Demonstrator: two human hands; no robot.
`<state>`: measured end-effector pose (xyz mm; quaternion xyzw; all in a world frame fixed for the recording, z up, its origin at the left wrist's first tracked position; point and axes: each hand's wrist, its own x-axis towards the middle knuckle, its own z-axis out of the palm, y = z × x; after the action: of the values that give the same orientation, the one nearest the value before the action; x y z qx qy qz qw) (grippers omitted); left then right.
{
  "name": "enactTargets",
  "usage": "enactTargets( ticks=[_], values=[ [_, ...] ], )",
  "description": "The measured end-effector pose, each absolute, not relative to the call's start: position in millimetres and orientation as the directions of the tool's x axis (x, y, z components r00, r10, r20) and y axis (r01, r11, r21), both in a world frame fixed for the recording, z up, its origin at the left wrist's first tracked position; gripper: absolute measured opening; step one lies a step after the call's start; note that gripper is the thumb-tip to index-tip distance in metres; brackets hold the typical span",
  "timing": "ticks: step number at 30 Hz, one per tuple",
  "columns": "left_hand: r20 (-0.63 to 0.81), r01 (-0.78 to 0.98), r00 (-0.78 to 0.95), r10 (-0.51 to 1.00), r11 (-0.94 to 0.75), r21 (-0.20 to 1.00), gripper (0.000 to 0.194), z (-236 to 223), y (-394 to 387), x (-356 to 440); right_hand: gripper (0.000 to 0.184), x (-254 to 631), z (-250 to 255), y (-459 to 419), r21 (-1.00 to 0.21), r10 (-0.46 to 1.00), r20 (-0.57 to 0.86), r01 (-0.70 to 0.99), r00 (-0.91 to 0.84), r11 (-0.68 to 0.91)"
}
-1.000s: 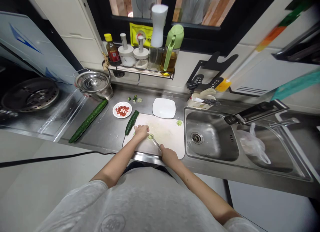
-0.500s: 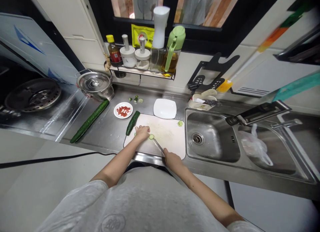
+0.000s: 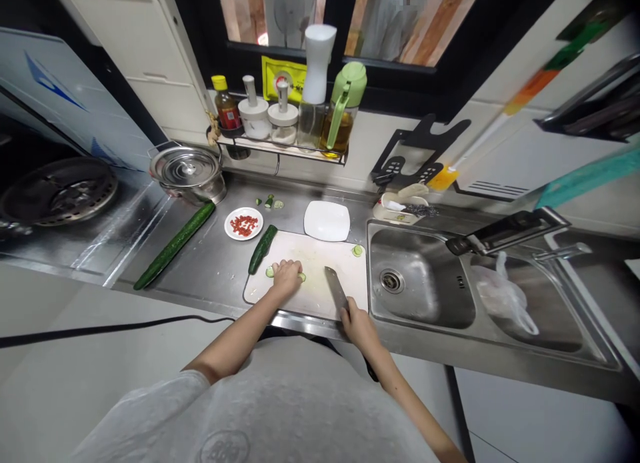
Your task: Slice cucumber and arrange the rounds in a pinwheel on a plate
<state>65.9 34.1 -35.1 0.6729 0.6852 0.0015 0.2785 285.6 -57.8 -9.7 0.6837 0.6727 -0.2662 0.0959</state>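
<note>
My left hand (image 3: 288, 278) is closed over a piece of cucumber (image 3: 270, 272) on the white cutting board (image 3: 315, 302); green ends show at both sides of the fingers. My right hand (image 3: 359, 323) grips a kitchen knife (image 3: 336, 288) by its handle, the blade over the board, apart from the cucumber. At the board's left edge lies a dark green cucumber chunk (image 3: 263, 250). A few cucumber slices (image 3: 357, 250) rest on the board's far right corner.
Behind the board stands a white dish (image 3: 327, 221), with a plate of chopped red pieces (image 3: 244, 224) to its left. A whole cucumber (image 3: 175, 245) and a lidded steel pot (image 3: 187, 170) are farther left. The sink (image 3: 425, 270) adjoins on the right.
My right hand has moved the knife rightward, away from the cucumber, and its blade now shows broader. My left hand stays on the cucumber piece, with its fingers now over more of it.
</note>
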Motion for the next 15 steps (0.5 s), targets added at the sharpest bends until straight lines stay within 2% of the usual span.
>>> enactTargets(
  ticks=[5, 9, 15],
  values=[
    [-0.394, 0.891, 0.038, 0.918, 0.148, 0.430, 0.015, -28.1, 32.7, 64.6, 0.029, 285.1, -13.0, -54.9, -0.233, 0.862, -0.505, 0.968, -0.037, -0.095],
    [-0.386, 0.837, -0.054, 0.921, 0.252, 0.485, 0.014, -17.4, 30.7, 42.7, 0.030, 283.7, -14.5, -54.2, -0.246, 0.868, -0.495, 0.965, -0.039, -0.096],
    [-0.382, 0.812, -0.209, 0.900, 0.377, 0.446, 0.017, -10.8, 28.9, -3.8, 0.028, 281.8, -13.3, -49.7, -0.266, 0.874, -0.482, 0.960, -0.058, -0.084]
  ],
)
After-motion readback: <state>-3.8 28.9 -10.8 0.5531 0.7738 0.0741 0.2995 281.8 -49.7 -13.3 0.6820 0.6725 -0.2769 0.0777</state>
